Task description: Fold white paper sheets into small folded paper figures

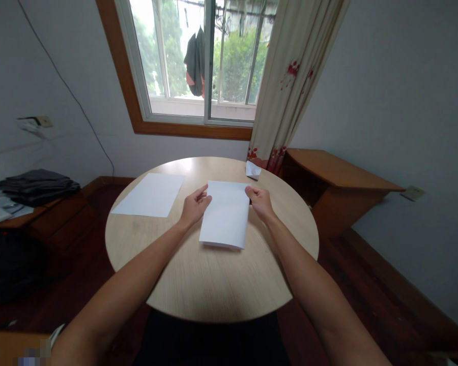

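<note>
A white sheet of paper (225,216) lies in the middle of a round wooden table (213,274), its near edge looking folded over. My left hand (194,206) pinches the sheet's far left corner with thumb and fingers closed. At the far right corner my right hand (259,201) grips the paper the same way. Both forearms reach in from the near side.
A second flat white sheet (150,194) lies on the table's left part. A small folded paper piece (253,170) sits at the far right rim. A wooden side table (336,178) stands to the right, a low cabinet with folded dark clothes (36,185) to the left.
</note>
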A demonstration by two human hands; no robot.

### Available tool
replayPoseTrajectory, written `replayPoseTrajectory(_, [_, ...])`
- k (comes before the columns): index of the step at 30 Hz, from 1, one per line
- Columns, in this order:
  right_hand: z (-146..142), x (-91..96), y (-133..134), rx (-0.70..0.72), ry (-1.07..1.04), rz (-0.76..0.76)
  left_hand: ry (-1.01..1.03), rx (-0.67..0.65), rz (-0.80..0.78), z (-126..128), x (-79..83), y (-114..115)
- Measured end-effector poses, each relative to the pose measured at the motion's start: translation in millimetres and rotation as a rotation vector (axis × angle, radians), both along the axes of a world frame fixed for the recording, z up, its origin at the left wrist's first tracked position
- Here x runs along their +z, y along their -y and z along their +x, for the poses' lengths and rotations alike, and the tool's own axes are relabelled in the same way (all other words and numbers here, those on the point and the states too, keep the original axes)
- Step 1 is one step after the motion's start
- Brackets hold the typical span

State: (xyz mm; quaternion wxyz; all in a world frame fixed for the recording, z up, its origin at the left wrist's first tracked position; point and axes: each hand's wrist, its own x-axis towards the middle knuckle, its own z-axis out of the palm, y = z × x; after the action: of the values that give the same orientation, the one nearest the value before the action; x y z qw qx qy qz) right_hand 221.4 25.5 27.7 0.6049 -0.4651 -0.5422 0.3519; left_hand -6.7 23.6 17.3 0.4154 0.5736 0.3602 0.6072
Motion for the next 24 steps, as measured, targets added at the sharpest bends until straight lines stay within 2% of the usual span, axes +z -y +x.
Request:
replayPoseTrajectory(7, [3.3,-0.8,-2.8,-0.058,-0.014,0.032,0.009,-0.041,-0.036,0.2,0.5,1.7])
replayPoseTrajectory(14, [1.8,-0.4,-2.8,-0.081,-0.022,0.038,0.021,0.008,0.008,1.9,-1.3,2.9])
replayPoseTrajectory(24, [-5.6,5.8,2.5,0.062,-0.117,-0.103,0.03,0.11,0.063,1.0,0.9,4.8])
